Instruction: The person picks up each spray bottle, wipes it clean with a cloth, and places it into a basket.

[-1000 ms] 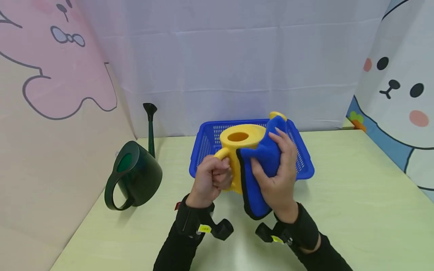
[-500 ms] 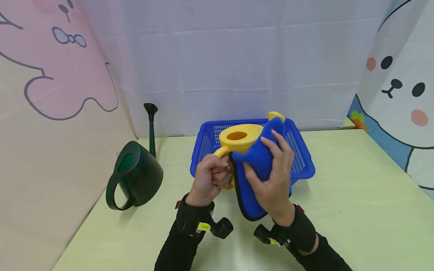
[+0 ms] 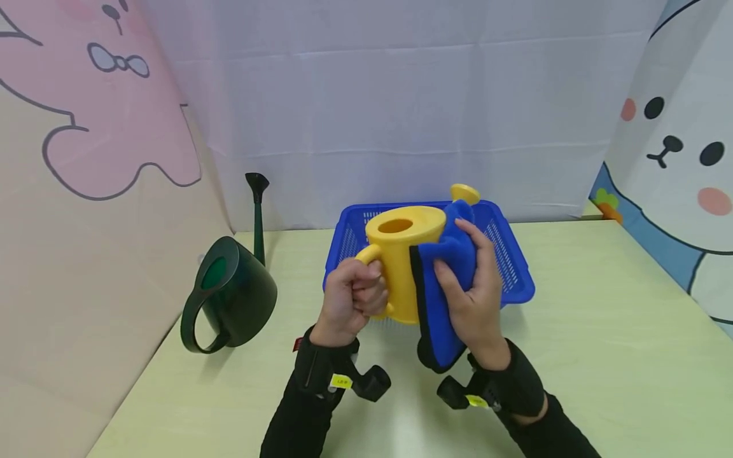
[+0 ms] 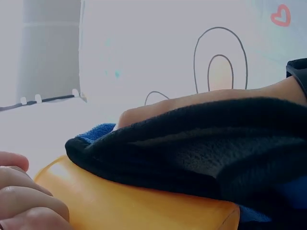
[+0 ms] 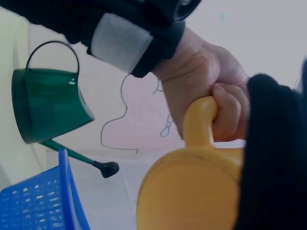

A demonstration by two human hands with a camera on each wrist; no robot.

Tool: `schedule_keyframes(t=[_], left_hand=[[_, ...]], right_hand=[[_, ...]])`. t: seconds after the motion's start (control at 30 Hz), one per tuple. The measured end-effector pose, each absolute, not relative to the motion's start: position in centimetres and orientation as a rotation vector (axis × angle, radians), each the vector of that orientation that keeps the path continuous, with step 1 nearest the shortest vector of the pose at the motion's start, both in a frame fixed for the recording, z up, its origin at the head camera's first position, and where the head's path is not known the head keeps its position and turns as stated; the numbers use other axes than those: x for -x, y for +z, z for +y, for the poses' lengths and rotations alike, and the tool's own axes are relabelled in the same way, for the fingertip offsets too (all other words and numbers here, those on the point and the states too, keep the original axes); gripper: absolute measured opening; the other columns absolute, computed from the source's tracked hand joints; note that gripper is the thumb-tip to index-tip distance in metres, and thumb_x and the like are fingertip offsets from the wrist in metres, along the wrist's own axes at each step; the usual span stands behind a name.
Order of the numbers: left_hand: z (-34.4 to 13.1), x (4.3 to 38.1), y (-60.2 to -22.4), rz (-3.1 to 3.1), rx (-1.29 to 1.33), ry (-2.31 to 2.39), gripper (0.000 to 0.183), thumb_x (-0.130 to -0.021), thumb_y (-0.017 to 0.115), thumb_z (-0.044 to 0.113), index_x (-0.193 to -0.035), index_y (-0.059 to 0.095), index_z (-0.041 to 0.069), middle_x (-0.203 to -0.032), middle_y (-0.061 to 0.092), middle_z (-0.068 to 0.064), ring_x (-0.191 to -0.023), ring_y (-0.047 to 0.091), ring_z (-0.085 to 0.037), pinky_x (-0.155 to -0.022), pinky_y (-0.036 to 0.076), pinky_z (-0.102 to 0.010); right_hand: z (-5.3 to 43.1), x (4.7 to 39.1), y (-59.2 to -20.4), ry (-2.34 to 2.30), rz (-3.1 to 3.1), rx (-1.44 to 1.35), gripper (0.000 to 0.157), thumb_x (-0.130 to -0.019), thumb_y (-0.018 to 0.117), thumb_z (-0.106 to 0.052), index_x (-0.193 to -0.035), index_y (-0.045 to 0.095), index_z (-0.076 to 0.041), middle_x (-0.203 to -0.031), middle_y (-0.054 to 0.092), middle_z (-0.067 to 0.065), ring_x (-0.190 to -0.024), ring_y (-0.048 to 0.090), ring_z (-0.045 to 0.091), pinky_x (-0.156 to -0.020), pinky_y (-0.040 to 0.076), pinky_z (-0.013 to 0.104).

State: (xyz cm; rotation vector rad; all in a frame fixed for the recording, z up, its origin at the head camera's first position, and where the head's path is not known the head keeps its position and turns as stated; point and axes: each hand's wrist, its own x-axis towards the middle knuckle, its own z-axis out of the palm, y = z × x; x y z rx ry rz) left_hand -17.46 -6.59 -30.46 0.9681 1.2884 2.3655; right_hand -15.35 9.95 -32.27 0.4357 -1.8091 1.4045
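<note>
My left hand (image 3: 356,298) grips the handle of a yellow watering can (image 3: 401,270), its fingers wrapped round it. The can is held up in front of the blue basket, and its yellow rose shows at upper right. A blue cloth with a black edge (image 3: 443,305) lies against the can's right side, held by my right hand (image 3: 478,289) with the thumb on the near face. Part of the can's body and most of its spout are hidden by the cloth. In the left wrist view the cloth (image 4: 168,148) touches the yellow can (image 4: 139,203).
A blue plastic basket (image 3: 518,289) with slotted walls stands behind the can at the table's back. To the left, a dark green watering can (image 3: 246,299) stands on the pale table (image 3: 601,356), its long spout toward the back. Printed cloth walls enclose the table.
The cloth first slides left across the can, then back right, with my right hand moving along. The yellow can shifts slightly left and up. My left hand keeps its grip on the handle.
</note>
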Motion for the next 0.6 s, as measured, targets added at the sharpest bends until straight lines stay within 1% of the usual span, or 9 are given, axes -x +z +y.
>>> schedule_keyframes(t=[0.13,0.17,0.23,0.3,0.4,0.5,0.6], left_hand=[[-6.4,17.5,-30.5,1.279,-0.956,2.375,0.028,-0.079,0.028,0.005,-0.053,0.024,0.015,-0.044,0.019,0.004,-0.032,0.017,-0.009,-0.033,0.007,-0.028],[-6.4,17.5,-30.5,1.277,-0.953,2.379,0.028,-0.079,0.028,0.005,-0.053,0.024,0.015,-0.044,0.019,0.005,-0.032,0.017,-0.009,-0.033,0.007,-0.028],[-6.4,17.5,-30.4,1.281,-0.945,2.393,0.028,-0.079,0.028,0.004,-0.053,0.025,0.015,-0.044,0.019,0.005,-0.032,0.016,-0.008,-0.034,0.007,-0.028],[-6.4,17.4,-30.4,1.297,-0.919,2.406,0.028,-0.079,0.029,0.004,-0.054,0.026,0.016,-0.045,0.018,0.006,-0.033,0.015,-0.008,-0.034,0.006,-0.027],[-6.4,17.4,-30.3,1.326,-0.876,2.426,0.029,-0.079,0.029,0.003,-0.054,0.027,0.018,-0.045,0.019,0.008,-0.033,0.015,-0.007,-0.035,0.006,-0.027],[-6.5,17.4,-30.3,1.331,-0.859,2.425,0.029,-0.079,0.03,0.003,-0.054,0.028,0.018,-0.045,0.02,0.008,-0.033,0.016,-0.007,-0.035,0.007,-0.027],[-6.6,17.4,-30.4,1.311,-0.894,2.414,0.029,-0.079,0.029,0.003,-0.054,0.027,0.017,-0.044,0.02,0.007,-0.033,0.017,-0.007,-0.035,0.007,-0.027]], right_hand=[[9.4,15.5,-32.8,1.222,-1.742,-0.467,0.051,-0.078,0.056,-0.015,-0.124,0.041,-0.001,-0.129,0.042,0.018,-0.115,0.041,0.024,-0.09,0.041,0.05],[9.1,15.5,-32.9,1.168,-1.72,-0.475,0.051,-0.078,0.057,-0.019,-0.123,0.042,0.0,-0.13,0.041,0.02,-0.118,0.038,0.026,-0.091,0.038,0.054],[8.4,15.5,-33.2,1.056,-1.686,-0.476,0.051,-0.079,0.057,-0.028,-0.12,0.045,0.001,-0.13,0.04,0.021,-0.12,0.034,0.03,-0.093,0.032,0.057],[7.8,15.3,-33.5,0.962,-1.66,-0.474,0.053,-0.08,0.055,-0.036,-0.117,0.046,0.001,-0.129,0.04,0.022,-0.119,0.032,0.033,-0.093,0.028,0.059],[7.2,15.2,-33.7,0.876,-1.643,-0.466,0.053,-0.081,0.053,-0.041,-0.115,0.047,0.0,-0.127,0.04,0.022,-0.118,0.032,0.037,-0.093,0.024,0.062],[7.2,15.3,-33.7,0.873,-1.643,-0.472,0.053,-0.082,0.053,-0.04,-0.115,0.047,0.0,-0.127,0.04,0.023,-0.117,0.032,0.037,-0.092,0.024,0.061],[7.6,15.4,-33.5,0.945,-1.66,-0.489,0.053,-0.082,0.054,-0.036,-0.118,0.046,0.001,-0.129,0.039,0.023,-0.119,0.032,0.034,-0.092,0.028,0.058]])
